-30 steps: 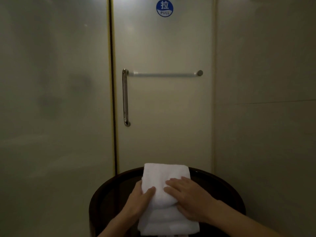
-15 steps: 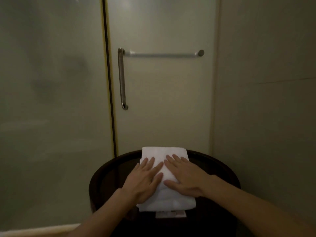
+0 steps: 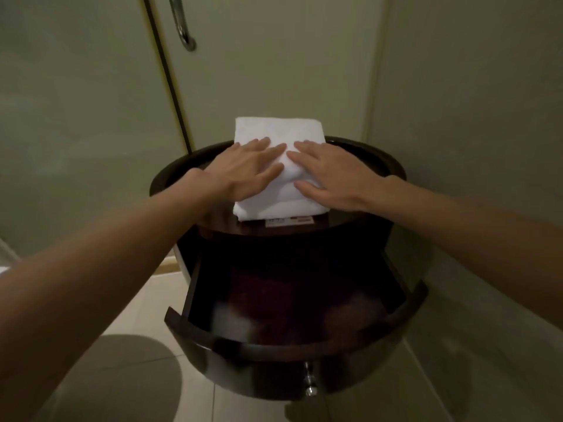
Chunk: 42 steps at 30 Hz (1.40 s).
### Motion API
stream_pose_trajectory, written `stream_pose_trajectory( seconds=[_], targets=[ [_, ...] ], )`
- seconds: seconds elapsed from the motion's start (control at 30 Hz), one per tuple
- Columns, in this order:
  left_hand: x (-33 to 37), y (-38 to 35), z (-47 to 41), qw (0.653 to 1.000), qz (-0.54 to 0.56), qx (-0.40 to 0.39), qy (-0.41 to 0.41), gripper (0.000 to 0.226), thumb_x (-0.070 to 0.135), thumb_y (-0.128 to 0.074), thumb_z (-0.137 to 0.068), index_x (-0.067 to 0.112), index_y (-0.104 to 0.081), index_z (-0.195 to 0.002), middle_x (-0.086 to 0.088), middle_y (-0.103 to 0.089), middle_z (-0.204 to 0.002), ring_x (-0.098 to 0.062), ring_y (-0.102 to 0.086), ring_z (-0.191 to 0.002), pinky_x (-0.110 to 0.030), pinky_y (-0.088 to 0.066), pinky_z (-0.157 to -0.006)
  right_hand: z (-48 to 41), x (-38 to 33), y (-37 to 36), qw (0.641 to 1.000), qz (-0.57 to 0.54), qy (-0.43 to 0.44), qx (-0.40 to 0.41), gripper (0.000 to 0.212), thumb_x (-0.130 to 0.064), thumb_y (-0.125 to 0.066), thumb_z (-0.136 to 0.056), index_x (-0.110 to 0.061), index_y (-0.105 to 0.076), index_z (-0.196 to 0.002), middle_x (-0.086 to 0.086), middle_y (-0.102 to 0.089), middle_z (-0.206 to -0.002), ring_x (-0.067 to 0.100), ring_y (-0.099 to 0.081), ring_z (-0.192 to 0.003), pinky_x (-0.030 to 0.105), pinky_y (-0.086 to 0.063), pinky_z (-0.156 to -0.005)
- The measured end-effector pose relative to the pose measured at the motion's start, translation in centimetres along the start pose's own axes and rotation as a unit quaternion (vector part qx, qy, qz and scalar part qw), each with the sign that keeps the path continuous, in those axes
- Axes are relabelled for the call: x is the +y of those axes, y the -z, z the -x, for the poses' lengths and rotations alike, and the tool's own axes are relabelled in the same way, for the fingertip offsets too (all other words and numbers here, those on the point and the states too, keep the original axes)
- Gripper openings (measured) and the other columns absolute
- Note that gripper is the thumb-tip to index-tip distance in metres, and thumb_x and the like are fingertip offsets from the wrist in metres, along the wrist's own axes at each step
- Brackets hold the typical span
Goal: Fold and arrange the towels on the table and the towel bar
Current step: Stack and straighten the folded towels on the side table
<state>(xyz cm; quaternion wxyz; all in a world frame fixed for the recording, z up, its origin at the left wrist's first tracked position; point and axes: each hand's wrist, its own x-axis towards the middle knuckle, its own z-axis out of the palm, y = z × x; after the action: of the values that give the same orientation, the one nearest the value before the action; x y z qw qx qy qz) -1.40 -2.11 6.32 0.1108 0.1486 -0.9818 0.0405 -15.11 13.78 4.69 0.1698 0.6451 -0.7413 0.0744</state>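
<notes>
A folded white towel [image 3: 278, 130] lies on the round dark wooden table [image 3: 377, 159], its far edge reaching past the table's back rim. My left hand [image 3: 243, 169] rests flat on the towel's left half with straight fingers. On the right half my right hand [image 3: 332, 175] presses down the same way. A small label [image 3: 289, 221] sticks out from under the towel's near edge. The horizontal towel bar is out of view; only the lower end of the vertical door handle [image 3: 184, 32] shows.
The table's drawer [image 3: 292, 303] stands pulled open towards me, dark inside, with a small metal knob [image 3: 310, 388] on its front. A frosted glass door [image 3: 274, 56] stands behind the table, a wall [image 3: 472, 102] to the right, pale floor tiles [image 3: 128, 345] to the left.
The view has tilted down, so the towel bar left the frame and the open drawer came into sight. Both hands stay flat on the folded towel, shifted slightly towards its far end.
</notes>
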Motion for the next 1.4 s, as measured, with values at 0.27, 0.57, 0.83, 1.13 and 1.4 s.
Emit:
stream_pose_trajectory(
  seconds=[0.27, 0.57, 0.83, 1.13, 1.4],
  targets=[
    [1.0, -1.2, 0.0, 1.000, 0.002, 0.014, 0.024, 0.058, 0.055, -0.027, -0.097, 0.035, -0.018, -0.150, -0.004, -0.023, -0.158, -0.023, -0.023, -0.144, -0.040, -0.024, -0.112, 2.5, -0.5, -1.1, 0.999, 0.030, 0.022, 0.007, 0.066, -0.047, -0.035, -0.092, -0.011, -0.033, -0.148, 0.020, -0.024, -0.156, 0.033, -0.020, -0.146, 0.041, -0.009, -0.118],
    [1.4, -1.7, 0.6, 0.999, -0.024, 0.036, 0.020, 0.059, 0.054, -0.029, -0.097, 0.031, -0.019, -0.151, -0.005, -0.024, -0.157, -0.024, -0.026, -0.142, -0.036, -0.025, -0.111, 9.1, -5.5, -1.7, 0.995, -0.062, 0.084, -0.007, 0.056, -0.041, -0.051, -0.086, -0.010, -0.054, -0.133, 0.020, -0.041, -0.146, 0.032, -0.037, -0.138, 0.047, -0.027, -0.115],
    [1.1, -1.5, 0.6, 0.999, -0.024, 0.018, 0.025, 0.060, 0.057, -0.026, -0.096, 0.035, -0.016, -0.151, -0.002, -0.021, -0.158, -0.023, -0.022, -0.145, -0.039, -0.026, -0.111, 12.9, -8.4, -1.9, 0.963, -0.102, 0.236, -0.081, 0.058, -0.049, -0.051, -0.091, -0.013, -0.050, -0.137, 0.016, -0.038, -0.150, 0.027, -0.031, -0.142, 0.042, -0.019, -0.119],
    [1.3, -1.5, 0.6, 0.999, -0.021, 0.021, 0.029, 0.059, 0.058, -0.026, -0.096, 0.036, -0.018, -0.150, -0.001, -0.024, -0.158, -0.026, -0.029, -0.141, -0.042, -0.030, -0.108, 12.5, -8.7, -3.8, 0.959, -0.074, 0.263, -0.079, 0.054, -0.045, -0.053, -0.092, -0.011, -0.053, -0.134, 0.019, -0.045, -0.144, 0.032, -0.039, -0.137, 0.048, -0.030, -0.114],
    [1.3, -1.6, 0.6, 0.999, -0.017, 0.022, 0.032, 0.059, 0.058, -0.026, -0.096, 0.036, -0.018, -0.150, -0.001, -0.023, -0.158, -0.026, -0.029, -0.142, -0.042, -0.030, -0.109, 12.2, -8.4, -4.4, 0.956, -0.073, 0.273, -0.082, 0.055, -0.049, -0.049, -0.093, -0.012, -0.052, -0.134, 0.018, -0.045, -0.145, 0.030, -0.040, -0.137, 0.047, -0.030, -0.114]
  ],
)
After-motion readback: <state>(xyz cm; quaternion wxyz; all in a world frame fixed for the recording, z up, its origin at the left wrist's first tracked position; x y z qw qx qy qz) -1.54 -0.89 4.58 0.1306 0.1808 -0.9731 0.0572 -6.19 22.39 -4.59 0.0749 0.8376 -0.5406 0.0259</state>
